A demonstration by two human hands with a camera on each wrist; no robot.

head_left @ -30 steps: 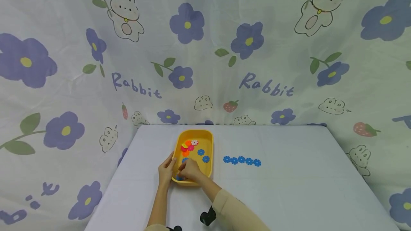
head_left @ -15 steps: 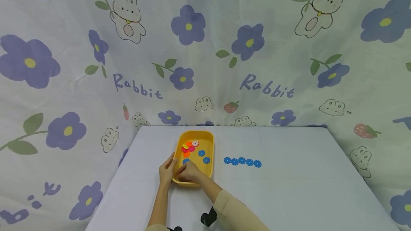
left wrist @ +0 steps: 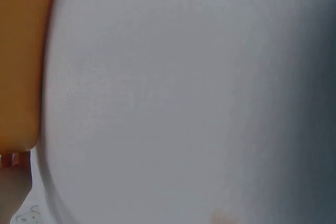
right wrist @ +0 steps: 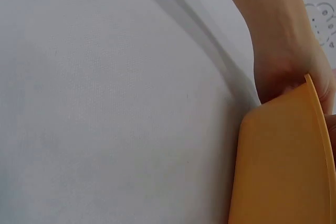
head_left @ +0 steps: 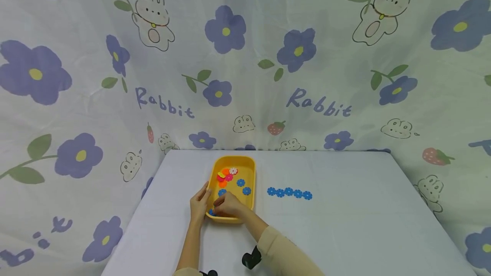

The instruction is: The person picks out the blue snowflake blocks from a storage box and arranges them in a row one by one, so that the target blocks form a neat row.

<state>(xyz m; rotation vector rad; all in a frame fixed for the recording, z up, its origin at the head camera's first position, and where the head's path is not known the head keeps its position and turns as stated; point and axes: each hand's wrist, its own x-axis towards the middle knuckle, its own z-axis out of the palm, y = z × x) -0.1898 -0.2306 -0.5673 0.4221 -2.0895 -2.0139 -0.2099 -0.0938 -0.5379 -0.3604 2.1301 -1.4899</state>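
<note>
A yellow tray (head_left: 250, 201) stands on the left half of the white table, holding small plastic snowflake discs. My left hand (head_left: 199, 203) grips its left side, thumb at the rim; the right wrist view also shows this hand (right wrist: 294, 69) against the tray wall. Inside the tray's near end, my right hand (head_left: 229, 205) has curled fingers reaching down at a blue snowflake disc (head_left: 212, 212) in the near left corner. I cannot tell whether the fingers pinch that disc. Other blue discs (head_left: 246, 191) lie farther up in the tray, beside a pile of orange, pink, yellow and white ones (head_left: 223, 177).
To the right of the tray, several blue snowflake discs form a row (head_left: 289, 192) on the white table (head_left: 345, 225). A black object (head_left: 251, 258) shows by the right sleeve (head_left: 285, 250). A curtain (head_left: 261, 110) printed with flowers and rabbits hangs behind the table.
My right hand shifts slightly within the tray's near end. The corner blue disc, hidden behind the fingers half a second ago, shows again slightly farther left. My left hand keeps its hold.
</note>
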